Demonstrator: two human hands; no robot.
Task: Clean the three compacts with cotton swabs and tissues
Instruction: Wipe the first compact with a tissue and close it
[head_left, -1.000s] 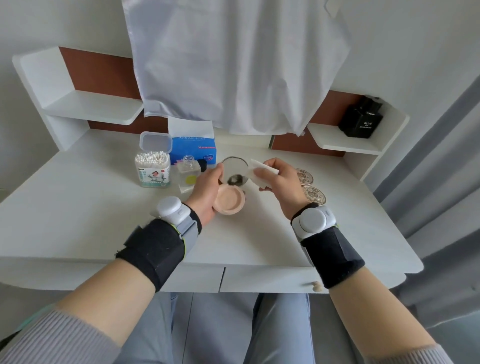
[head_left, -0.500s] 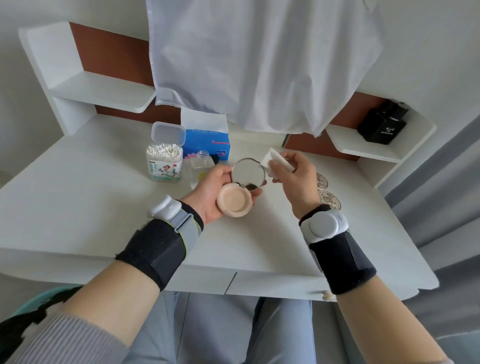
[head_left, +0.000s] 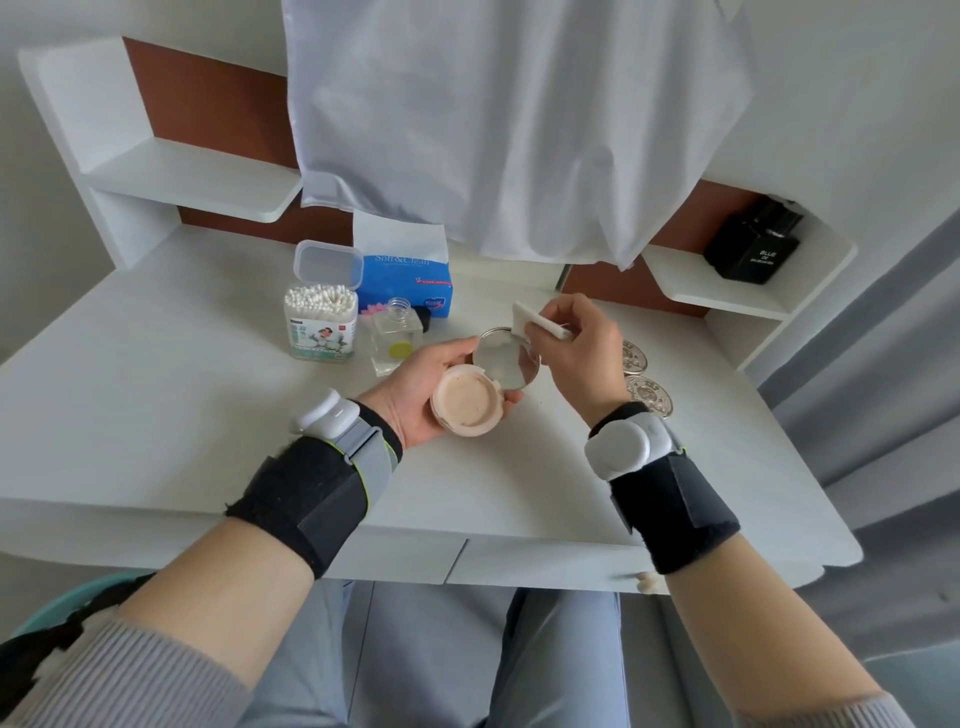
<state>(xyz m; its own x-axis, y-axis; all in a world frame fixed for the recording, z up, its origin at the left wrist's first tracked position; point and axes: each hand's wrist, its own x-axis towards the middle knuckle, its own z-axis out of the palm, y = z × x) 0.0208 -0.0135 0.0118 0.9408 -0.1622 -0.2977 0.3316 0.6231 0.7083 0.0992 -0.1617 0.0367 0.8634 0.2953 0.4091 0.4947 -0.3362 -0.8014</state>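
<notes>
- The left hand (head_left: 431, 387) cradles the open compact (head_left: 467, 402) just above the worktop (head_left: 156, 395). Its fingers are curled under the powder pan and the thumb lies along the far rim.
- The mirror (head_left: 506, 364) stands tilted back on its hinge.
- The right hand (head_left: 582, 348) pinches a folded tissue (head_left: 537, 325) between thumb and fingertips. One corner of the tissue touches the mirror's upper edge.
- The two closed compacts (head_left: 649, 397) lie on the worktop just beside the right wrist, one behind the other. They look not yet cleaned.
- The step in hand is probably wiping the first compact's mirror.
- Risk: hard pressure on the glass could push the lid further back and strain the hinge. Little seems to brace the lid from behind.
- Risk: a stroke carried down past the hinge could drag the tissue through the powder. That would smear powder onto the mirror.
- Risk: the compact rests only in curled fingers. If the wiping force twists it, it could slip and land powder-down.
- Risk: the bottle (head_left: 397, 338) stands uncapped just behind the left hand. A nudge from the knuckles while turning the compact could tip and spill it.
- Risk: a wide outward swing of the right wrist could knock the closed compacts toward the worktop's edge.
</notes>
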